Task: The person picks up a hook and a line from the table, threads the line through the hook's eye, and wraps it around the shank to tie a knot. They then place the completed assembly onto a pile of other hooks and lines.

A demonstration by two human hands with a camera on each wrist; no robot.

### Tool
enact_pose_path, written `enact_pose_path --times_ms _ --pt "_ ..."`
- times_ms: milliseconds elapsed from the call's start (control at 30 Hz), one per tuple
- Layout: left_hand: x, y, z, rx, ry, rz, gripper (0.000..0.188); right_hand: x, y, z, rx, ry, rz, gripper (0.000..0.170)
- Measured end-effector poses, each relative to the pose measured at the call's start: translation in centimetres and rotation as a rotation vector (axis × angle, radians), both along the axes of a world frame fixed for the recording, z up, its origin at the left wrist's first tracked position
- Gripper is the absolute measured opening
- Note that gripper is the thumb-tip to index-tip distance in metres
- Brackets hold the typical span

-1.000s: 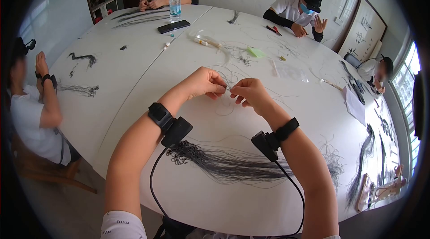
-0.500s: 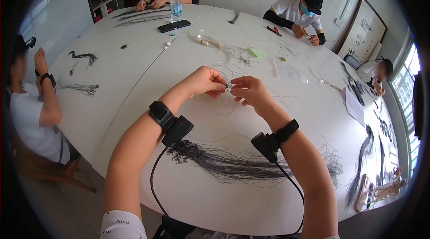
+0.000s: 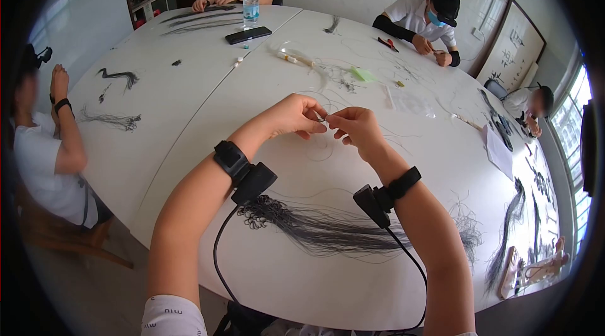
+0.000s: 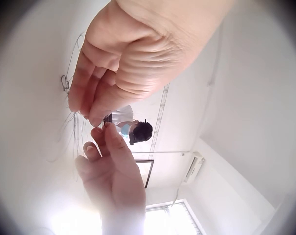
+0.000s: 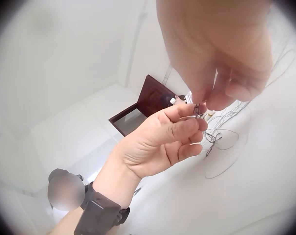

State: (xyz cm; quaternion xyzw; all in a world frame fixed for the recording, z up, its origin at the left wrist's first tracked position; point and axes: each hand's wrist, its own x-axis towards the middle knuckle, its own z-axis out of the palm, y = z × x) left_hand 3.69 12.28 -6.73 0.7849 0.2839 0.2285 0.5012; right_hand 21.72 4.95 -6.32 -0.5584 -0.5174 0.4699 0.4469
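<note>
Above the middle of the table, the left hand [image 3: 295, 115] pinches thin dark wire between thumb and fingers. Its fingertips nearly meet those of the right hand [image 3: 359, 129], whose thumb and forefinger pinch at the same wire. In the right wrist view a small dark twisted loop of wire [image 5: 197, 110] stands up from the left hand's [image 5: 160, 139] fingertips. Loose wire strands [image 5: 225, 142] curl below the hands. Nearer the body, a long bundle of dark wires [image 3: 334, 232] with looped ends at its left lies on the white table [image 3: 265, 279].
Beyond the hands are a coiled tube [image 3: 296, 58], a green paper [image 3: 362, 74], a plastic bag [image 3: 409, 103], a phone [image 3: 248, 35] and a bottle [image 3: 251, 7]. Red pliers [image 3: 388, 44] lie farther back. White paper [image 3: 498, 152] is at the right. Several people sit around the table.
The right fingers, spread a little apart half a second ago, have closed together at the wire. The left hand has shifted slightly right.
</note>
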Motion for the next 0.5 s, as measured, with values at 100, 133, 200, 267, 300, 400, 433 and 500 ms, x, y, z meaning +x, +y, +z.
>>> enact_pose_path --times_ms 100,133,200,267,300,400,433,500 --pt "0.26 -0.05 -0.12 0.054 -0.010 0.008 0.029 -0.17 -0.21 0.22 -0.004 0.010 -0.009 0.015" --pt "0.30 -0.02 -0.21 0.084 -0.022 0.011 0.027 -0.21 -0.25 0.24 -0.003 0.015 -0.005 0.016" --pt "0.24 0.03 -0.29 0.105 -0.024 0.014 0.025 -0.14 -0.20 0.15 -0.003 0.002 0.005 0.015" --pt "0.16 0.08 -0.23 0.128 -0.027 0.017 0.024 0.01 -0.15 0.06 -0.003 -0.010 0.015 0.015" --pt "0.10 0.01 -0.03 0.125 -0.023 0.035 0.022 0.10 -0.13 0.02 -0.005 -0.021 0.025 0.014" --pt "-0.03 0.20 -0.04 0.119 -0.035 0.044 0.019 0.40 0.11 -0.34 -0.003 -0.053 0.045 0.012" --pt "-0.03 0.33 -0.14 0.116 -0.050 0.035 0.019 0.50 0.20 -0.48 0.001 -0.074 0.053 0.011" --pt "0.07 0.61 -0.31 0.137 -0.029 0.026 0.018 0.64 0.32 -0.61 -0.001 -0.089 0.070 0.011"
